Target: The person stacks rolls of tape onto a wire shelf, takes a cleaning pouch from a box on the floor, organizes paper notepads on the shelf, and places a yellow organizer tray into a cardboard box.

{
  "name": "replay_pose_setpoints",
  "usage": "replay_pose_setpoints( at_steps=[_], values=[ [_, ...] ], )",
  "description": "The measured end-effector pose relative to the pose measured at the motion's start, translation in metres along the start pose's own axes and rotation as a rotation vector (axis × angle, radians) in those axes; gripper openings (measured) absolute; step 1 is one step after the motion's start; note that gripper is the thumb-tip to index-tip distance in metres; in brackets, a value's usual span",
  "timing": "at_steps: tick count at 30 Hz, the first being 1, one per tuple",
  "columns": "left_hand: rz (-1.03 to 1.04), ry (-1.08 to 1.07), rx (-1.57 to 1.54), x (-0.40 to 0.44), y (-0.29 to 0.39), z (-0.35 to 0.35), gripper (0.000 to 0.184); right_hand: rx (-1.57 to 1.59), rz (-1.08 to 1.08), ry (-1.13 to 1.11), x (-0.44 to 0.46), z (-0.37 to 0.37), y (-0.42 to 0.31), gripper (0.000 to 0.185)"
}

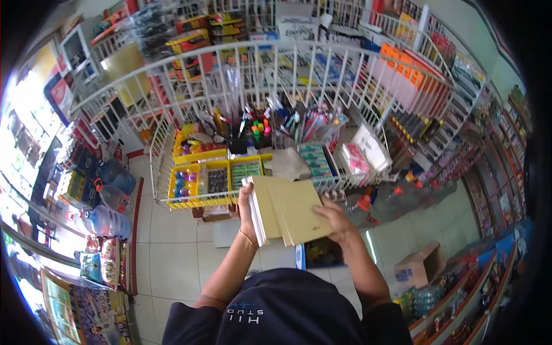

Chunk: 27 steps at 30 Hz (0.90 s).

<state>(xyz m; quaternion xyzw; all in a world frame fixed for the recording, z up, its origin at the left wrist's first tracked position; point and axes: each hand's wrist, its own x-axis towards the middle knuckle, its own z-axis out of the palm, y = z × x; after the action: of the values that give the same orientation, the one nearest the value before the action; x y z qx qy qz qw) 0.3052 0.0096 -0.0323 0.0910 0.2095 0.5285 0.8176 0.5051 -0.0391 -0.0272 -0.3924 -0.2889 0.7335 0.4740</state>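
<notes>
In front of my chest I hold a small stack of tan-covered booklets [267,210] with white edges showing on the left. The top tan booklet [302,210], with small dark print near its lower corner, lies shifted to the right over the others. My left hand [246,208] is closed on the left side of the stack, fingers mostly behind it. My right hand [334,221] grips the right edge of the top booklet, thumb on its face. Just beyond is a white wire rack [158,172] with yellow trays [213,201] of small goods.
Pens and markers [259,126] stand in the rack. A grey cloth-like item [287,164] lies beside green packets [315,161]. Large water bottles [106,221] line the left side. An open cardboard box [420,264] sits on the tiled floor [167,253], near shelves at right.
</notes>
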Motion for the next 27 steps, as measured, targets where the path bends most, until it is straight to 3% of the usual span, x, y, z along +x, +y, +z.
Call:
replay_pose_setpoints(
  at_steps=[3,7,11,13,17,19,21,25,27],
  values=[
    [-0.056,-0.019,-0.026,-0.006,-0.003,0.008,0.044,-0.182,-0.115,-0.036,-0.010,0.007,-0.008,0.049],
    [-0.092,-0.062,-0.068,-0.014,-0.003,0.015,0.051,-0.265,-0.259,-0.088,-0.036,0.037,-0.040,0.047],
    [0.005,-0.115,-0.207,-0.013,0.014,-0.013,0.059,-0.470,-0.439,-0.078,-0.083,0.083,-0.106,0.066],
    [0.042,-0.121,-0.192,-0.022,0.031,-0.027,0.064,-0.475,-0.650,0.022,-0.101,0.115,-0.140,0.068],
    [0.167,-0.106,-0.129,-0.042,0.068,-0.024,0.070,-0.603,-1.244,-0.012,-0.084,0.165,-0.210,0.056],
    [0.307,0.018,-0.108,-0.047,0.090,-0.040,0.070,-0.694,-1.353,-0.086,-0.065,0.196,-0.250,0.047],
    [0.319,-0.029,-0.150,-0.055,0.112,-0.043,0.070,-0.685,-1.330,-0.192,-0.040,0.234,-0.282,0.043],
    [0.430,-0.032,-0.172,-0.068,0.146,-0.062,0.070,-0.720,-0.955,-0.453,0.036,0.295,-0.311,0.044],
    [0.436,-0.066,-0.140,-0.077,0.160,-0.065,0.071,-0.709,-0.764,-0.461,0.077,0.316,-0.301,0.048]
  ],
)
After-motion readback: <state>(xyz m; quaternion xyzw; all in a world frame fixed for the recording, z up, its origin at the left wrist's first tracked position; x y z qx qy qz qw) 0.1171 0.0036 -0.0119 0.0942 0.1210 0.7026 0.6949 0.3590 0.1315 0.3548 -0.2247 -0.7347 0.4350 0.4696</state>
